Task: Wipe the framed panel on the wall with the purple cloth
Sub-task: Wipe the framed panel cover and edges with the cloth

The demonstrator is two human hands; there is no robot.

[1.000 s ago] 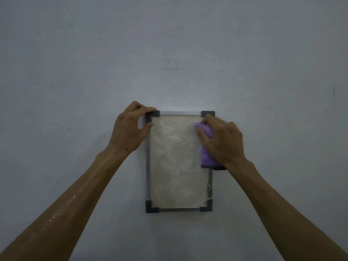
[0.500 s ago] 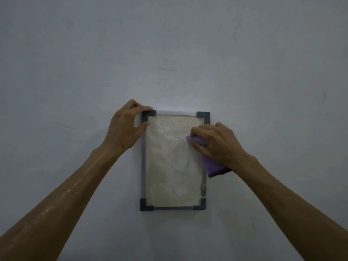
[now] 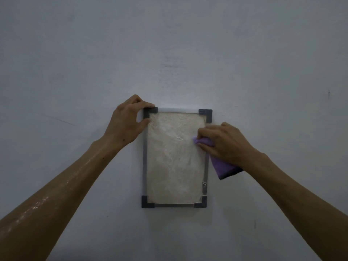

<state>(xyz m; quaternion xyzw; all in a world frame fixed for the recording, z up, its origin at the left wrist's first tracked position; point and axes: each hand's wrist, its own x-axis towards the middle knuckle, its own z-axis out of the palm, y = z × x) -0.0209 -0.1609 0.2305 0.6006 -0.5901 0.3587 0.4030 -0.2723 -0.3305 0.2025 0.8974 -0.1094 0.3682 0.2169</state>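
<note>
My right hand, fingers pinched on the purple cloth, has slid back out to the right edge of the framed panel on the wall. My left hand still grips its top-left corner. The surface looks streaky, perhaps; more passes needed.

rough panel, fuzzy purple cloth
</note>
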